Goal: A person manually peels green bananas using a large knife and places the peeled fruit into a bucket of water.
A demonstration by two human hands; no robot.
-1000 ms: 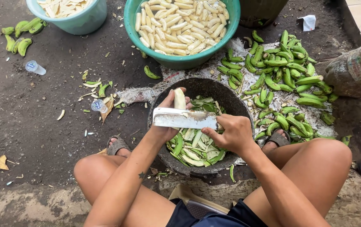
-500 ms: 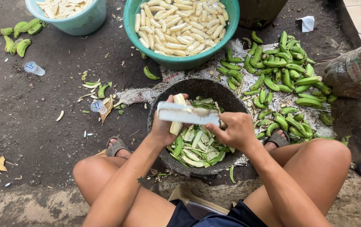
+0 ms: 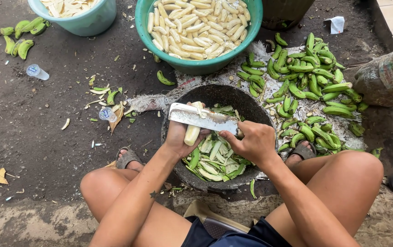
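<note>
My left hand [image 3: 179,137] grips a pale, mostly peeled banana [image 3: 193,130] upright over a dark round bowl [image 3: 221,93] full of green peels [image 3: 215,158]. My right hand [image 3: 250,142] holds a broad cleaver [image 3: 202,117] by its handle. The blade lies flat across the banana's upper part. Both hands are above the bowl, between my bare knees.
A green basin [image 3: 196,66] of peeled bananas stands beyond the bowl. A light blue basin [image 3: 86,20] sits at the far left. Unpeeled green bananas [image 3: 311,87] are heaped on the right on a sack. Peel scraps, small plastic cups and a few bananas [image 3: 20,36] litter the ground at left.
The cleaver has stayed across the banana while my left hand lowered and turned it slightly. More of the pale flesh shows below the blade.
</note>
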